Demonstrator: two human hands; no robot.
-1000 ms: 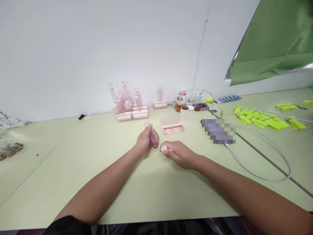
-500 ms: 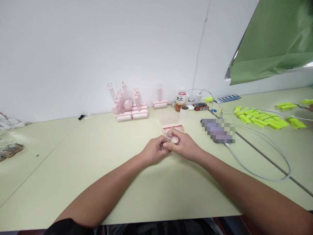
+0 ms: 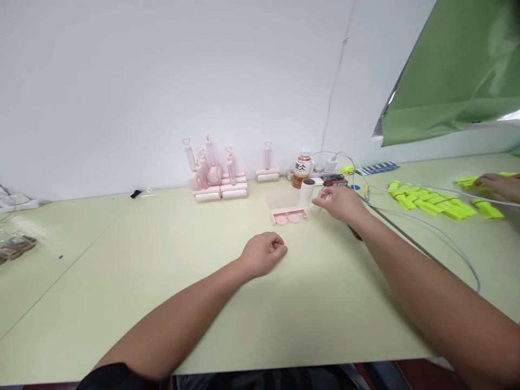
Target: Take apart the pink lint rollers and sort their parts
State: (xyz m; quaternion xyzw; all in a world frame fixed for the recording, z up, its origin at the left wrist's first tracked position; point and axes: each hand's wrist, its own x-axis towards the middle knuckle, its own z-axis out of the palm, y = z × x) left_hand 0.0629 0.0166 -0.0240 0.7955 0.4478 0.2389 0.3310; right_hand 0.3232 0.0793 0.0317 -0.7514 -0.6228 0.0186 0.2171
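head view: open pink case point(image 3: 288, 212) on counter point(image 3: 142, 244), translucent lid raised, two pink discs point(image 3: 281, 220) inside. left hand point(image 3: 260, 254) on near side of case, apart from it; grip loosely curled, thumb parted from fingers, nothing visible in it. right hand point(image 3: 342, 205) right of case; grip pinched around clear pinkish piece point(image 3: 325, 193), partly hidden. white tube point(image 3: 306, 196) upright, just right of case. bottle point(image 3: 301, 170) behind case.

The piece point(image 3: 324, 193) in the right hand point(image 3: 343, 204) looks translucent plastic, the open case point(image 3: 283, 200) smooth plastic, the roll point(image 3: 306, 195) matt paper on a cardboard core point(image 3: 309, 182), the bottle point(image 3: 301, 175) glossy, the desk point(image 3: 195, 254) smooth.
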